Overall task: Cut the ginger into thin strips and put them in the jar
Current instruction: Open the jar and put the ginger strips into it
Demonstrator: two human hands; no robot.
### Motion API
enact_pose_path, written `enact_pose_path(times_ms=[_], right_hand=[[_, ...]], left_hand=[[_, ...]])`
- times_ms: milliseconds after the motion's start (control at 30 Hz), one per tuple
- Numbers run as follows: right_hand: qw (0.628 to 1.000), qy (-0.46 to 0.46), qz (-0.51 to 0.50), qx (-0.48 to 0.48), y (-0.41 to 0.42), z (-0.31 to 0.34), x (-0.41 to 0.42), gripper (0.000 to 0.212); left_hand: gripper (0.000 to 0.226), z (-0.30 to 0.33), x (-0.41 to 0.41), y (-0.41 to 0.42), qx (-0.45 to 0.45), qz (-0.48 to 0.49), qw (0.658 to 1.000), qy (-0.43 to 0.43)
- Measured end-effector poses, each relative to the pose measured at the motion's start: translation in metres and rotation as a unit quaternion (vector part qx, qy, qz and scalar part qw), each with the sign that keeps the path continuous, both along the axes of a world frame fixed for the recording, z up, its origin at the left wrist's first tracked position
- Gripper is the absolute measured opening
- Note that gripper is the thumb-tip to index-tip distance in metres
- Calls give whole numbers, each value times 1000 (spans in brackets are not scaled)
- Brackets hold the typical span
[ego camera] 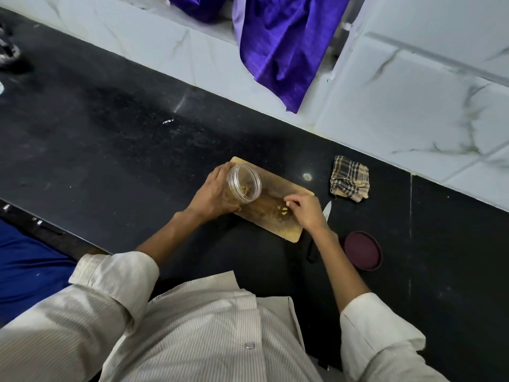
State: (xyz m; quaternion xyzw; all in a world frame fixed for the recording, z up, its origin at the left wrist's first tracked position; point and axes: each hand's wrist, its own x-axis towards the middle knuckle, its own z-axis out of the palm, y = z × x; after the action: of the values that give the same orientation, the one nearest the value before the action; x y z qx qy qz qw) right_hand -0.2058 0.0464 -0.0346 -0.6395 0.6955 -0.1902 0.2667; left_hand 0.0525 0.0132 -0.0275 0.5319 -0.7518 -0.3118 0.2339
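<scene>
Ginger strips [283, 211] lie on the cutting board [275, 224]; your right hand [305, 212] pinches them, your left hand [213, 195] grips the tilted jar [245, 186], so drop them in next.

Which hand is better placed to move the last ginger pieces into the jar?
The right hand: its fingertips are already at the ginger pieces on the cutting board. The left hand holds the tilted jar.

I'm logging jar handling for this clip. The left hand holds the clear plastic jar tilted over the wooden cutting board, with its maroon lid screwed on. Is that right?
Not quite. The head view shows the left hand holding the clear plastic jar tilted over the wooden cutting board, but the jar is open: the round maroon lid lies on the black counter to the right.
</scene>
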Motion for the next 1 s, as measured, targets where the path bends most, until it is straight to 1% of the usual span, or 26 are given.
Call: enact_pose_path(times_ms=[67, 133, 167, 233, 400, 700, 767, 800, 867, 900, 933, 967, 1000], right_hand=[[995, 62, 78, -10, 9, -8, 4, 36], [979, 144, 143, -17, 16, -17, 9, 45], [969, 183, 163, -22, 19, -20, 10, 47], [960, 219, 169, -31, 25, -23, 11, 48], [959, 234, 153, -53, 38, -19, 10, 46], [962, 220, 128, -97, 40, -26, 8, 27], [970, 189, 96, -120, 38, -27, 7, 22], [977, 158, 62, -126, 36, -26, 7, 19], [990, 64, -49, -116, 30, -19, 4, 17], [988, -8, -118, -94, 25, -16, 2, 16], [976, -101, -183, -66, 20, -12, 1, 15], [953, -194, -231, -37, 16, -8, 0, 15], [930, -261, -258, -18, 12, -5, -2, 15]], left_hand=[[112, -1, 0, 0, 1, 1, 1000, 2], [111, 0, 0, 0, -1, 1, 1000, 4], [111, 0, 1, 0, -1, 1, 1000, 4], [111, 0, 1, 0, -1, -1, 1000, 4], [109, 2, 0, 0, -2, -1, 1000, 2], [108, 1, 0, 0, -8, -1, 1000, -10], [108, 2, -1, 0, -9, -2, 1000, -9], [108, 1, -1, 0, -10, -2, 1000, -8], [109, 0, -1, 0, -11, 0, 1000, -10], [110, 0, -1, 0, -10, 1, 1000, -13], [111, -1, -1, 0, -8, 2, 1000, -16], [111, -1, 0, 0, -8, 3, 1000, -17], [111, -1, 0, -1, -7, 3, 1000, -17]])
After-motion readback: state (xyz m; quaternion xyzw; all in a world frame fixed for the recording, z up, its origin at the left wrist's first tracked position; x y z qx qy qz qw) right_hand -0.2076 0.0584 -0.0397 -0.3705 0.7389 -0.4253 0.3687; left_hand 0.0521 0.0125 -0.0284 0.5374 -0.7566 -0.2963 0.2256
